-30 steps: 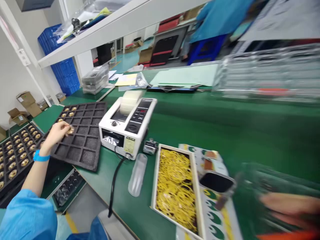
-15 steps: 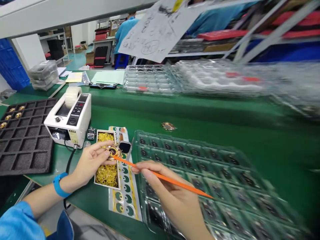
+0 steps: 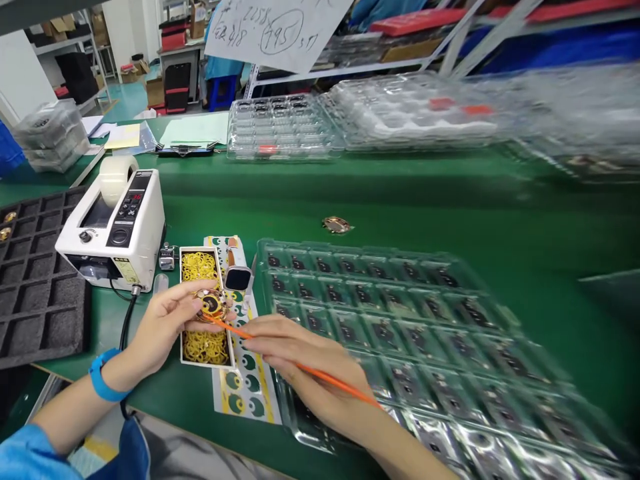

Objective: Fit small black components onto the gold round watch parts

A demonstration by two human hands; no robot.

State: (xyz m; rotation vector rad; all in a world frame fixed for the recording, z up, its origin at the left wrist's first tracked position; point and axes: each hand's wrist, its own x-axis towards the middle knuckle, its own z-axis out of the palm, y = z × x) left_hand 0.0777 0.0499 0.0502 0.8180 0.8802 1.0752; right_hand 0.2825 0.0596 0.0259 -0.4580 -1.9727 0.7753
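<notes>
My left hand [image 3: 160,323] pinches a round gold-coloured watch case [image 3: 212,301] between thumb and fingers; a yellow ring and a dark centre show in it. My right hand [image 3: 320,373] grips a thin orange stick [image 3: 337,383] like a pen, its tip at the lower edge of the case. Beneath the case lies a narrow white box [image 3: 231,347] full of yellow rings [image 3: 204,348], partly hidden by my left hand. To its right are a printed sticker sheet [image 3: 233,381] and a small dark-faced square piece [image 3: 238,279].
A white tape dispenser [image 3: 143,233] and a black compartment tray [image 3: 65,327] stand left. A clear tray [image 3: 320,247] of dark parts spreads right, below a loose gold-rimmed part [image 3: 337,225]. A small metal counter [image 3: 167,256] sits near the box. Clear trays [image 3: 280,127] line the back.
The camera view has shifted, so the bench appears further left and higher. My right hand has turned flatter around the orange stick, whose tip stays at the watch case in my left hand.
</notes>
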